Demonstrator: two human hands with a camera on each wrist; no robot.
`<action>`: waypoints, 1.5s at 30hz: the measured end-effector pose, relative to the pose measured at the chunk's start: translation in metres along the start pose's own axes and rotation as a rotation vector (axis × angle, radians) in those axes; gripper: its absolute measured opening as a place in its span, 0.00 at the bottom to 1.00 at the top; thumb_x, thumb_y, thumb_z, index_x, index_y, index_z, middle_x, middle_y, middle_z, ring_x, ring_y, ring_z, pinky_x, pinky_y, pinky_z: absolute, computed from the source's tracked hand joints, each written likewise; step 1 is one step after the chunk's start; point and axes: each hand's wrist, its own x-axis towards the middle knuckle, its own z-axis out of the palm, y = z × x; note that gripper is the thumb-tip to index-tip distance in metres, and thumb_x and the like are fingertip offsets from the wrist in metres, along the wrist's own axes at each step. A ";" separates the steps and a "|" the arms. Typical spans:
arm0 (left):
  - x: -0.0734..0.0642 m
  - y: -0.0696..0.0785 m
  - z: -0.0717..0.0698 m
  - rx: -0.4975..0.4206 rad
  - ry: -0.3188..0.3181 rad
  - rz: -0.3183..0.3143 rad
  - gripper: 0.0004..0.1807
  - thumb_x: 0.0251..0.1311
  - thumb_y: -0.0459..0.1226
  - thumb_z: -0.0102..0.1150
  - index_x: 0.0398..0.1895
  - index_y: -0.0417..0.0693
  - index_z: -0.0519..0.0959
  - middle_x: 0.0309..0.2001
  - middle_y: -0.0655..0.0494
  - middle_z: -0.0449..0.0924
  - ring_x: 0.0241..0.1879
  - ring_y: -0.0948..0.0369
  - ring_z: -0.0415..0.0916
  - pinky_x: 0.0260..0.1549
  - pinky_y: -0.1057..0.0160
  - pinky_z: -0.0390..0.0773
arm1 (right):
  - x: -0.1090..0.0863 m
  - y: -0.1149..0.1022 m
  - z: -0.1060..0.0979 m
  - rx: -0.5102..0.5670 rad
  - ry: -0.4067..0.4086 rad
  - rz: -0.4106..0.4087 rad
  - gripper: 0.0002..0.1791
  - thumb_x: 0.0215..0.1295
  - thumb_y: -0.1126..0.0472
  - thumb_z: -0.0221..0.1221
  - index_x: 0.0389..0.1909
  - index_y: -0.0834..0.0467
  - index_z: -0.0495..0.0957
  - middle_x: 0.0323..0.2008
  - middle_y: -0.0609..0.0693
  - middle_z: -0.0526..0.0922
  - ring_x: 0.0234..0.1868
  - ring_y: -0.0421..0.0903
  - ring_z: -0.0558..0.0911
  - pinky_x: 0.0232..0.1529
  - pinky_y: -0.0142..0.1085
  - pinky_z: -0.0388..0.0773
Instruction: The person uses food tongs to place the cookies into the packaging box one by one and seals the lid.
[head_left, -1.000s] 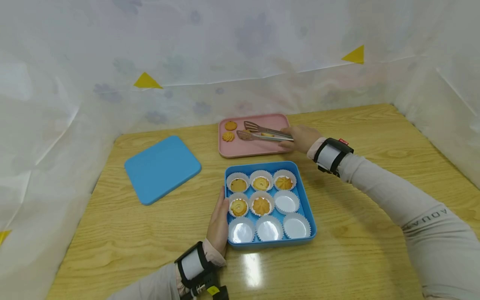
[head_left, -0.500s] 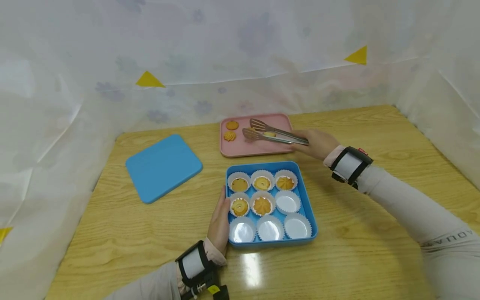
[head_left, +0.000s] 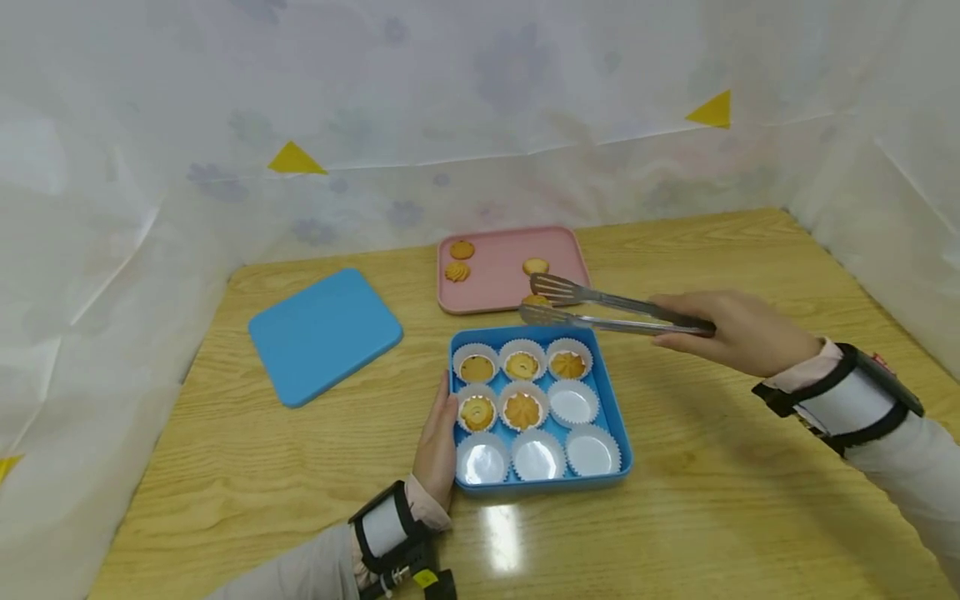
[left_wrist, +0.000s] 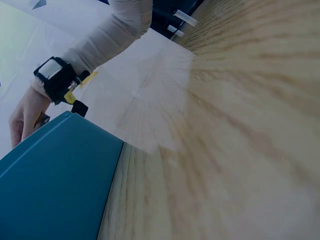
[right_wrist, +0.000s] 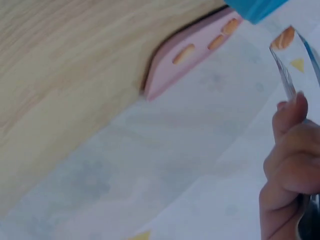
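From the head view, our right hand [head_left: 738, 329] is curled firmly round the tongs [head_left: 618, 315], whose tips hold a cookie [head_left: 535, 301] in line with the pink tray's [head_left: 491, 283] near edge, by the blue box's [head_left: 621, 429] far wall. The tray sits at the desk's [head_left: 300, 475] far edge; the blue lid [head_left: 326, 337] lies toward its left edge. Our left hand [head_left: 437, 446] steadies the box's left wall, fingers fairly straight; we can't tell whether any tuck underneath.

From the left wrist, the box's side stands on the desk; our left fingers are out of sight.

From the right wrist, the cookie sits between the tong tips, clear of the tray. We'd do well to carry it level, with an even squeeze — too hard may crumble it, too loose may drop it — lifting the tips well over the box's rim and keeping the box still.
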 end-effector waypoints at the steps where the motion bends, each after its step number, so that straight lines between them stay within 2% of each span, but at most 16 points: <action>1: 0.000 0.000 0.000 0.000 0.002 0.001 0.29 0.77 0.42 0.31 0.77 0.49 0.48 0.77 0.50 0.44 0.76 0.49 0.37 0.73 0.43 0.39 | -0.006 -0.001 -0.003 -0.008 -0.003 -0.022 0.26 0.61 0.57 0.65 0.58 0.63 0.77 0.39 0.48 0.85 0.25 0.31 0.71 0.26 0.30 0.70; 3: 0.000 0.000 0.000 0.001 0.002 0.001 0.29 0.77 0.42 0.31 0.77 0.49 0.48 0.77 0.50 0.44 0.76 0.49 0.37 0.73 0.43 0.39 | -0.016 -0.005 -0.009 -0.023 -0.023 -0.039 0.25 0.60 0.56 0.66 0.58 0.62 0.78 0.37 0.43 0.84 0.23 0.27 0.68 0.24 0.27 0.68; 6: 0.000 0.000 0.000 0.002 0.000 -0.003 0.29 0.77 0.43 0.31 0.78 0.49 0.48 0.78 0.50 0.44 0.77 0.49 0.37 0.73 0.42 0.39 | -0.027 -0.009 -0.016 -0.044 -0.067 -0.042 0.25 0.59 0.56 0.67 0.57 0.60 0.78 0.38 0.42 0.84 0.20 0.25 0.65 0.22 0.26 0.66; 10: 0.000 0.001 0.000 0.004 -0.004 -0.003 0.29 0.77 0.43 0.31 0.78 0.49 0.47 0.78 0.50 0.44 0.77 0.49 0.37 0.73 0.42 0.39 | -0.037 -0.014 -0.026 -0.104 -0.121 -0.022 0.25 0.58 0.53 0.67 0.57 0.56 0.80 0.46 0.44 0.85 0.25 0.24 0.71 0.24 0.26 0.69; 12: 0.000 0.001 0.000 0.003 -0.004 -0.002 0.29 0.77 0.43 0.31 0.78 0.49 0.47 0.77 0.50 0.44 0.77 0.49 0.37 0.73 0.42 0.39 | -0.041 -0.017 -0.029 -0.143 -0.146 -0.011 0.25 0.58 0.52 0.67 0.56 0.55 0.80 0.46 0.44 0.85 0.27 0.24 0.72 0.24 0.27 0.70; 17: 0.000 0.001 0.000 0.004 -0.004 -0.002 0.29 0.77 0.43 0.31 0.78 0.48 0.47 0.78 0.50 0.44 0.77 0.49 0.37 0.73 0.43 0.39 | -0.047 -0.025 -0.031 -0.250 -0.158 -0.040 0.24 0.55 0.49 0.68 0.53 0.52 0.82 0.41 0.40 0.85 0.22 0.23 0.71 0.20 0.27 0.70; 21: 0.000 0.001 -0.001 0.005 -0.004 -0.001 0.29 0.77 0.43 0.31 0.78 0.48 0.47 0.78 0.50 0.43 0.77 0.49 0.37 0.73 0.42 0.39 | -0.049 -0.033 -0.029 -0.333 -0.123 -0.088 0.24 0.51 0.48 0.70 0.51 0.49 0.82 0.37 0.37 0.84 0.17 0.23 0.66 0.15 0.26 0.64; 24: 0.000 0.001 -0.001 0.001 -0.004 0.000 0.29 0.77 0.43 0.31 0.78 0.48 0.47 0.78 0.50 0.44 0.77 0.49 0.37 0.73 0.42 0.39 | -0.050 -0.038 -0.027 -0.367 -0.122 -0.095 0.24 0.50 0.48 0.71 0.50 0.48 0.82 0.30 0.35 0.80 0.15 0.24 0.61 0.13 0.26 0.59; 28: 0.000 0.001 -0.001 0.001 -0.004 -0.002 0.29 0.77 0.43 0.31 0.78 0.48 0.48 0.78 0.50 0.44 0.76 0.49 0.37 0.73 0.42 0.39 | -0.048 -0.041 -0.023 -0.372 -0.145 -0.087 0.23 0.52 0.46 0.69 0.49 0.48 0.82 0.26 0.32 0.75 0.14 0.25 0.60 0.12 0.26 0.57; 36: 0.000 0.001 -0.001 0.005 -0.008 -0.002 0.29 0.77 0.43 0.31 0.78 0.48 0.47 0.78 0.50 0.43 0.77 0.49 0.37 0.73 0.42 0.39 | -0.047 -0.041 -0.016 -0.354 -0.131 -0.109 0.22 0.51 0.47 0.70 0.48 0.48 0.82 0.29 0.34 0.79 0.16 0.25 0.62 0.12 0.26 0.58; 42: 0.000 0.001 -0.001 0.011 -0.007 -0.006 0.29 0.77 0.44 0.31 0.78 0.48 0.47 0.78 0.50 0.44 0.77 0.49 0.37 0.73 0.42 0.39 | -0.044 -0.041 -0.015 -0.344 -0.153 -0.119 0.23 0.52 0.48 0.70 0.49 0.50 0.82 0.28 0.36 0.78 0.17 0.26 0.63 0.13 0.27 0.59; 45: 0.000 0.001 0.000 0.015 -0.007 -0.009 0.29 0.77 0.44 0.31 0.78 0.49 0.47 0.78 0.50 0.43 0.77 0.49 0.37 0.73 0.42 0.39 | -0.043 -0.041 -0.015 -0.336 -0.162 -0.113 0.23 0.53 0.48 0.69 0.50 0.51 0.82 0.31 0.38 0.81 0.17 0.25 0.63 0.13 0.26 0.59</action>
